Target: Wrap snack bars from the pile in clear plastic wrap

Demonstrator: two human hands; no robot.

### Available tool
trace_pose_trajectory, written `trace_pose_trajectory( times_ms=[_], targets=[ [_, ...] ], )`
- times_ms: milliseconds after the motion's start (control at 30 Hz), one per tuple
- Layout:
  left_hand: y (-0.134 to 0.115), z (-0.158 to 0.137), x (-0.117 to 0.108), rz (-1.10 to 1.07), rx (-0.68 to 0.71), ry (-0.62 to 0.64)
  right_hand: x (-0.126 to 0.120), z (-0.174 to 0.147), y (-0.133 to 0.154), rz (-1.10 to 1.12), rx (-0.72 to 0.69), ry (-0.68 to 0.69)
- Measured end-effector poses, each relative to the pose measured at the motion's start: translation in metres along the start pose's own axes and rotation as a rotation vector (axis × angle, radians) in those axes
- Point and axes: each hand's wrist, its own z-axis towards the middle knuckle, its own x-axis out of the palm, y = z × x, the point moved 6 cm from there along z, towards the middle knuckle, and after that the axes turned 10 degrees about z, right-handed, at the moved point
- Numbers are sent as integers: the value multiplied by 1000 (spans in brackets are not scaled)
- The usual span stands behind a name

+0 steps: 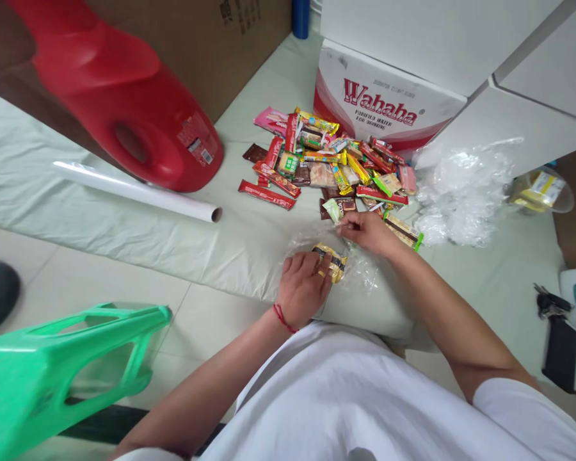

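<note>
As we lean over the pale green cloth [249,243], our left forearm slants in from the lower left to a left hand [301,285] laid palm down, a red string bracelet [282,318] at its wrist. Its fingers lie close together, slightly bent, over a gold packet [338,264] amid the film of a clear bag [365,275]; they hide part of that packet, and we cannot tell whether they grip it or only press. Our right arm bends at the elbow, and the right hand [365,232] reaches a little farther out, turned inward, thumb and fingers drawn together at the lower end of a pale green packet [333,210]. Whether this narrow pinch has hold of that packet, the bag's edge or both, we cannot make out. Just beyond lies a loose pile of wrapped snacks [324,155], so overlapped that we cannot read most labels. Right of it we see a crumpled heap of clear plastic [461,198], its layers hard to separate, then a clear tub [564,193] with yellow packets [542,186] inside. Behind the pile stands a white-and-red Wahaha box [384,109], its contents hidden from us. Farther back, the top of the view cuts off a blue cylinder [300,19].
</note>
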Motion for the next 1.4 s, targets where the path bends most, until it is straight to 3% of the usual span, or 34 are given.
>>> trace_pose_trajectory(
  times_ms=[233,400,567,767,833,967,1033,1100,1200,1300,1400],
  targets=[
    [0,4,1,-7,-10,49,-14,-18,45,-65,-195,-189],
    [1,5,2,20,-27,65,18,-51,77,-249,-273,-87],
    [8,2,9,-133,-27,104,73,-80,58,-436,-265,52],
    [29,4,5,-562,-46,138,98,-83,31,-446,-263,72],
    [40,5,2,-699,-113,142,98,-80,32,-491,-198,100],
    [62,4,6,-926,-438,160,97,-77,37,-632,-91,157],
    [74,4,10,-916,-578,141,98,-78,38,-689,-77,178],
    [88,12,13,-812,-627,115,100,-80,36,-725,-86,193],
    [104,40,21,-643,-464,153,102,-83,32,-750,-126,193],
    [103,73,39,-800,-143,415,100,-85,29,-754,-152,186],
    [95,95,48,-994,71,713,97,-84,29,-749,-148,198]
  ],
)
